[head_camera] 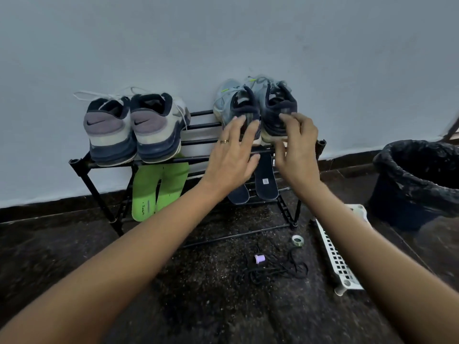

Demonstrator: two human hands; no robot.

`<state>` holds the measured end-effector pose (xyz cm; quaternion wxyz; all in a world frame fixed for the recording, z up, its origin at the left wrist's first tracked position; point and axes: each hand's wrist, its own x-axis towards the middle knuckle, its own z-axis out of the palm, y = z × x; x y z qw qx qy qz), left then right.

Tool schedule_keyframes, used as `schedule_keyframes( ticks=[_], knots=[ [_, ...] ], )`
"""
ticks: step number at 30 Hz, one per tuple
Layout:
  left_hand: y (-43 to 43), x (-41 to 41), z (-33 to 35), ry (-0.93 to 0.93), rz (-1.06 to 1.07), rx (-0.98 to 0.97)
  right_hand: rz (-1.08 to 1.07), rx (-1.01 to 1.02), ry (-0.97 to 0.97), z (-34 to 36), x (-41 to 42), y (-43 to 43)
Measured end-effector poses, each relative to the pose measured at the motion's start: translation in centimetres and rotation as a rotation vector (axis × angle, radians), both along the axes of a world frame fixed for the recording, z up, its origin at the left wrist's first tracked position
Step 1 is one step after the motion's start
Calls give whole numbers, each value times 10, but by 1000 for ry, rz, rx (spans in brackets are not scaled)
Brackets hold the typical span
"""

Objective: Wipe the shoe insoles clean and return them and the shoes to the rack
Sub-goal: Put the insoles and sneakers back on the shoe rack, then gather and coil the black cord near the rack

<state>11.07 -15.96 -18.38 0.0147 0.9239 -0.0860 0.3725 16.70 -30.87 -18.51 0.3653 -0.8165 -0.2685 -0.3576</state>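
1. Your left hand [229,157] is spread open, fingertips against the heel of the left grey shoe [238,105] on the rack [198,158].
2. Your right hand [296,150] is loosely open at the right grey shoe [277,108] (heels face you, toes point at the wall).
3. Dark insoles [265,180] lie just below, green insoles [159,189] further left.

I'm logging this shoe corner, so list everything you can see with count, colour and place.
white and navy sneakers: two, top shelf left
grey-blue sneakers: two, top shelf right
green insoles: two, lower shelf left
dark insoles: two, lower shelf right
rack: one, black, against wall
bin: one, black-lined, right
white basket: one, floor right
tape roll: one, floor
purple spool: one, floor
black cord: tangled, floor
left hand: at the grey-blue sneakers
right hand: at the grey-blue sneakers
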Motion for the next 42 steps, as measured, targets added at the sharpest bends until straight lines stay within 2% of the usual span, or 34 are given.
schedule_keyframes(
  ticks=[2,4,6,11,15,17,20,24,30,32,36,39,42],
  knots=[
    [4,-18,-26,35,-59,46,27,-9,-41,-34,-18,-5],
    [7,-35,-57,126,-72,59,83,-92,14,-76,-32,-11],
    [9,-50,-89,273,-50,32,123,-205,181,-124,-41,-17],
    [0,-79,-149,789,53,-65,200,-575,788,-228,-56,-26],
    [-10,-95,-182,983,72,-114,218,-719,1010,-272,-76,-23],
    [-10,-100,-194,1051,66,-167,205,-811,1046,-286,-85,-18],
    [-5,-102,-203,1082,72,-243,161,-949,974,-299,-97,-11],
    [7,-104,-208,1110,79,-284,63,-1066,867,-306,-109,-7],
    [19,-103,-205,1117,114,-405,64,-1174,805,-308,-108,-8],
    [20,-103,-206,1124,100,-435,89,-1051,842,-301,-109,-7],
    [18,-103,-201,1154,-10,-554,218,-435,915,-251,-110,1],
    [16,-102,-192,1202,-146,-749,303,-229,845,-198,-113,6],
    [8,-105,-175,1091,-256,-1028,360,-97,743,-145,-114,8]
  ],
)
